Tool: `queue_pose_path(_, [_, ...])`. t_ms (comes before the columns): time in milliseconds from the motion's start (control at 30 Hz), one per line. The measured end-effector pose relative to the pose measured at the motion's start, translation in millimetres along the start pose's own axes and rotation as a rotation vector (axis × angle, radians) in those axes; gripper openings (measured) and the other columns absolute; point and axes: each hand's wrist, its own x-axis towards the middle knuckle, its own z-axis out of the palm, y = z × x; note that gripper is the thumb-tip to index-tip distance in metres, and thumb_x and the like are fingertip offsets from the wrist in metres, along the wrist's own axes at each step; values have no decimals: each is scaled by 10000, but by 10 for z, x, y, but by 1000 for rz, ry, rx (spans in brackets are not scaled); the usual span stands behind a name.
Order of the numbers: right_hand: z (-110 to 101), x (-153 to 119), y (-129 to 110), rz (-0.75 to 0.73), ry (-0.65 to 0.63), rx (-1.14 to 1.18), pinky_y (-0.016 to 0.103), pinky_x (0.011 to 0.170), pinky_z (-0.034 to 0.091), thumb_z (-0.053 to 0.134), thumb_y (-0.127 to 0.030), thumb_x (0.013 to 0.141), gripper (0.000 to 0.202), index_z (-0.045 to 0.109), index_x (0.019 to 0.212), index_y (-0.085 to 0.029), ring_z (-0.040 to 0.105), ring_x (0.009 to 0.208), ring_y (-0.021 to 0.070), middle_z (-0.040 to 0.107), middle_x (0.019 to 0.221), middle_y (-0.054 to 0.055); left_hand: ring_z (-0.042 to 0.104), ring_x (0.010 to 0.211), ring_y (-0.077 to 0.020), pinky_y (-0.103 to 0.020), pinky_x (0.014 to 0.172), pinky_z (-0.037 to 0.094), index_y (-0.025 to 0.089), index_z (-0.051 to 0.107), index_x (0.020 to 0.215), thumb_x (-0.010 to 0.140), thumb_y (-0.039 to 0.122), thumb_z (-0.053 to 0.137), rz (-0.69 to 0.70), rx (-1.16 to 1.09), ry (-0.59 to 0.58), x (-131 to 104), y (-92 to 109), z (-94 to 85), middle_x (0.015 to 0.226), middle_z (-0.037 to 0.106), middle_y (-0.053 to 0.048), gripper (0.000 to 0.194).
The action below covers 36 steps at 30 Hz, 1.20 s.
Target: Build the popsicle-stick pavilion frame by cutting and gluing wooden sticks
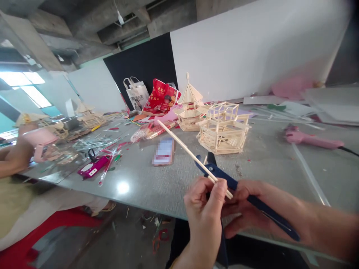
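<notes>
My left hand (206, 209) pinches thin pale wooden sticks (185, 148) between thumb and fingers. They lie close together and slant up to the left. My right hand (252, 215) is closed around dark-blue shears (260, 205) with long handles, and its fingertips come close to the lower ends of the sticks. The head of the shears, with its round pivot, lies just behind the sticks; my left hand partly covers the tool. Past my hands, an open frame of wooden sticks (224, 136) stands on the grey table (151, 186).
Behind the frame rises a stick pagoda (190, 108). A phone (163, 152) lies left of it, and a magenta power strip (94, 167) farther left. The pink glue gun (311, 138) rests at right near a clear strip (311, 175). Another person's arm (14, 153) reaches in at left.
</notes>
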Motion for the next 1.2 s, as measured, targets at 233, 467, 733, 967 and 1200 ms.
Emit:
queue_pose_path(233, [-38,5,86,-182,-11,69,358,888,413,445,-168,765,215,610,899,-139,549,892,177,593,910,69,542,669,-116,-214,643,416,167,592,683,816,254,577,247,307,-2,-70,-95,-169,694,587,-8,159])
queue_pose_path(467, [-165,102,273,-111,364,-66,236,654,455,487,-254,724,127,535,725,-135,529,640,118,562,704,37,482,591,-101,-207,570,377,159,562,619,819,303,561,171,249,22,-62,-173,-55,604,527,8,247])
queue_pose_path(733, [-232,-394,-238,323,384,-904,219,518,395,454,-184,600,228,567,791,-127,577,591,154,606,682,55,411,481,-83,-212,502,305,144,545,557,724,352,606,-166,554,-468,713,12,-614,473,472,34,274])
queue_pose_path(967, [-35,-343,-333,472,477,-1257,266,572,413,456,-238,652,183,490,820,-174,558,643,174,593,715,38,357,466,-71,-210,460,237,151,529,521,691,348,574,-88,918,-705,935,93,-677,455,419,55,265])
queue_pose_path(1200, [115,-112,-389,519,491,-1279,266,534,388,461,-256,628,181,497,783,-169,544,595,168,606,701,66,371,462,-75,-218,461,223,148,574,536,675,354,579,-107,1013,-750,1014,164,-707,438,423,56,249])
